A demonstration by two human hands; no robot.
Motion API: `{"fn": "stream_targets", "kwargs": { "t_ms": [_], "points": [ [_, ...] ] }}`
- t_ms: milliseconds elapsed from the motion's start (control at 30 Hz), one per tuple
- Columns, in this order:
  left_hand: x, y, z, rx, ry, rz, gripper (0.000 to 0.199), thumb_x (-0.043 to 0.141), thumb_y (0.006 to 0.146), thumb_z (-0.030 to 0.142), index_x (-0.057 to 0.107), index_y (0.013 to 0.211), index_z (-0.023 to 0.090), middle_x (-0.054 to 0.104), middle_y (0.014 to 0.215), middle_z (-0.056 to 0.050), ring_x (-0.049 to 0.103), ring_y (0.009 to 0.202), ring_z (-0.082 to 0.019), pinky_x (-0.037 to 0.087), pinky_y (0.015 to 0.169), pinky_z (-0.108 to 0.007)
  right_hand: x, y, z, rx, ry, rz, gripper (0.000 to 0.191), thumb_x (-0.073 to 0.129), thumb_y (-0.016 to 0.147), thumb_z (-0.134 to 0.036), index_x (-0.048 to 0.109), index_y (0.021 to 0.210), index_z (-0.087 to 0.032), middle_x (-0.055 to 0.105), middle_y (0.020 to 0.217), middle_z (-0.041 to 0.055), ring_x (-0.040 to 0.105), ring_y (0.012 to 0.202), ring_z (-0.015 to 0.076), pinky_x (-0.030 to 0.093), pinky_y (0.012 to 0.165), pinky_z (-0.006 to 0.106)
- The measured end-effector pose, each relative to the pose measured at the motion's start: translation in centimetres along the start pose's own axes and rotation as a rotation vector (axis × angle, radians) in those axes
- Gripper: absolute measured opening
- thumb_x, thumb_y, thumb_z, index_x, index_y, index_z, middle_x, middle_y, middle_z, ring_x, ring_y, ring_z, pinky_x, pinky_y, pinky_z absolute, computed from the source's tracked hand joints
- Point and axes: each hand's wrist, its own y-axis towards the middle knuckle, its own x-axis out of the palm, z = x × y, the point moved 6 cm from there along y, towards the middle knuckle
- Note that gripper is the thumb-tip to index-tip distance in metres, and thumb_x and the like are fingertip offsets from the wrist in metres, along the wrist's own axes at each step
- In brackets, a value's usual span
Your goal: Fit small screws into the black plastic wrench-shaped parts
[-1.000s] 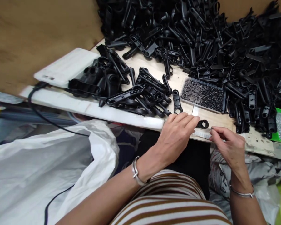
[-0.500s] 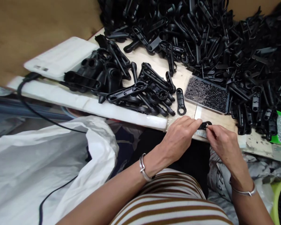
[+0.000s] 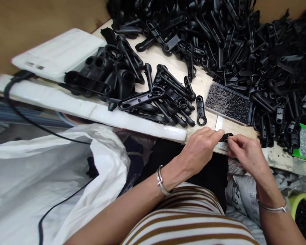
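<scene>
A pale wooden counter (image 3: 241,130) carries everything being handled, its far and right stretch buried under a big heap of black plastic parts (image 3: 234,51). Below its front edge on the left, a white sack (image 3: 53,177) gapes open. A flat white box (image 3: 61,54) rests on the counter's left end, and just beside it a smaller cluster of similar parts (image 3: 153,98) reaches toward the middle. At lower right stands a yellow-green bucket (image 3: 294,204) with dark pieces inside. Right of the middle, a clear shallow tray (image 3: 226,117) is filled with tiny black pieces; farther right, a green tray (image 3: 304,157) holds small silvery ones. Near the front edge, the left hand (image 3: 200,149) has its grip closed on a black part (image 3: 224,136) lying at the counter's edge, most of it covered by the fingers. The right hand (image 3: 247,153) has thumb and forefinger pinched together at the part's exposed end; whether that grip contains anything tiny, I cannot tell. A single loose arm-shaped piece (image 3: 201,109) lies between the cluster and the clear tray.
</scene>
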Motion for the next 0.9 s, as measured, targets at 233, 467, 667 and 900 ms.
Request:
{"fn": "stream_targets", "kwargs": {
  "t_ms": [233,467,667,900],
  "points": [
    [0.5,-0.1,-0.3,-0.021,-0.039,-0.044,0.02,0.05,0.088,0.006,0.056,0.105,0.015,0.067,0.09,-0.005,0.06,0.087,-0.018,0.052,0.079,-0.03,0.0,0.8,1.7,0.165,0.146,-0.085,0.021,0.053,0.082,-0.029,0.061,0.067,-0.019,0.062,0.053,-0.0026,0.057,0.049,0.0132,0.043,0.054,0.023],
    [0.4,-0.1,-0.4,-0.021,-0.122,-0.063,0.022,0.052,0.088,0.006,0.056,0.107,0.015,0.068,0.096,-0.006,0.061,0.093,-0.018,0.053,0.084,-0.031,-0.1,0.6,0.7,0.187,0.112,-0.079,0.02,0.05,0.082,-0.028,0.06,0.067,-0.02,0.063,0.053,-0.003,0.06,0.05,0.0135,0.044,0.056,0.023],
    [0.3,-0.1,-0.6,-0.019,-0.156,-0.042,0.021,0.052,0.087,0.005,0.057,0.106,0.015,0.068,0.096,-0.005,0.062,0.094,-0.018,0.053,0.085,-0.03,-0.1,0.6,0.8,0.206,0.139,-0.047,0.024,0.054,0.083,-0.033,0.06,0.065,-0.019,0.063,0.051,-0.0013,0.058,0.048,0.0128,0.044,0.054,0.023],
    [0.0,0.1,-1.2,-0.023,-0.09,0.05,0.012,0.052,0.089,0.008,0.059,0.095,0.016,0.069,0.094,-0.005,0.062,0.089,-0.017,0.052,0.08,-0.028,-0.6,-1.2,2.7,0.232,0.491,0.138,0.031,0.069,0.078,-0.046,0.069,0.084,-0.015,0.068,0.067,0.0036,0.061,0.053,0.0125,0.05,0.053,0.023]
  ]
}}
